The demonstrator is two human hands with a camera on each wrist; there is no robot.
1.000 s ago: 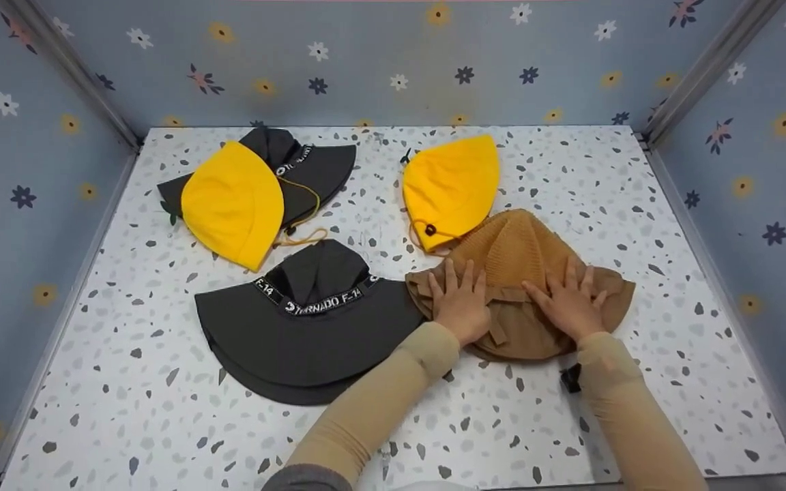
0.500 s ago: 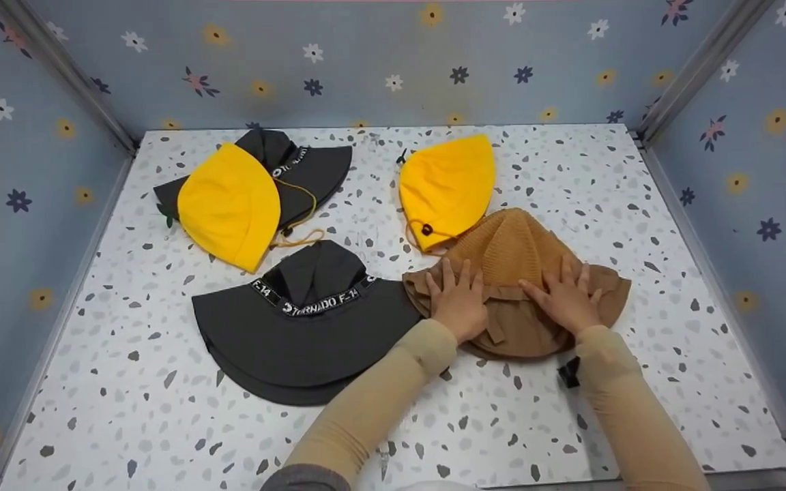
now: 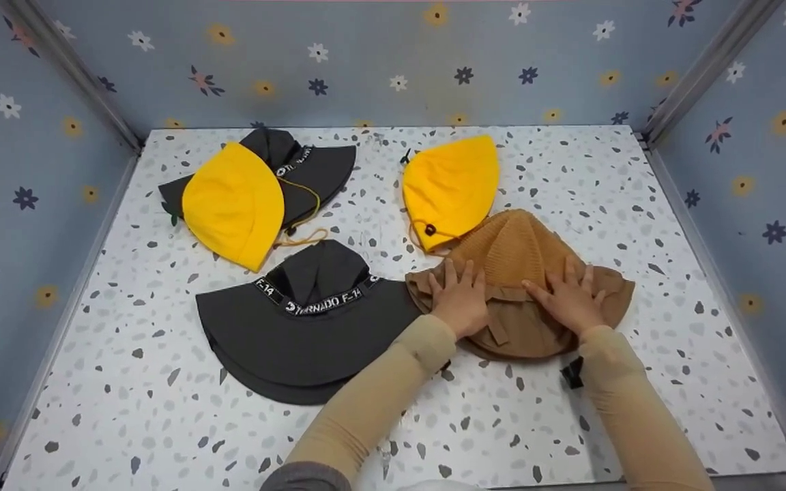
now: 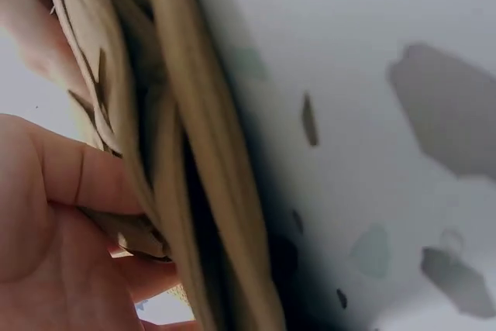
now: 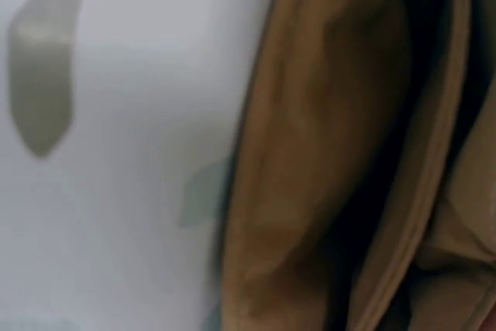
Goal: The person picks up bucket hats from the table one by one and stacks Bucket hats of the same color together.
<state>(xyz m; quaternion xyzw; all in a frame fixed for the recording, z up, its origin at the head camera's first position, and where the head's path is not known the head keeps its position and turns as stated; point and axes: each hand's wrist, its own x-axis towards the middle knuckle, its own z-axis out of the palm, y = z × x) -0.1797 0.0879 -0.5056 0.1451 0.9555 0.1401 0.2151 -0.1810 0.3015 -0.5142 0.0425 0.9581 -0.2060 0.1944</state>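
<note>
A brown hat (image 3: 512, 252) with a ribbed crown and a wide brim lies flattened on the speckled table. My left hand (image 3: 461, 303) rests on the left part of its brim, fingers spread and pointing away from me. On the right side, my right hand (image 3: 574, 303) presses the brim with its fingers fanned out, the thumb near the hat band. The left wrist view looks along the layered brim edge (image 4: 209, 160) beside the hand. In the right wrist view the folded brim (image 5: 310, 153) fills the right half, with the hand almost wholly out of sight.
A black wide-brimmed hat (image 3: 311, 348) with a lettered band lies left, meeting the brown brim. Behind is a yellow hat (image 3: 451, 184) with a cord. Far left, another yellow hat (image 3: 233, 204) overlaps a second black hat (image 3: 325, 170). Flowered panels (image 3: 393, 61) enclose the table.
</note>
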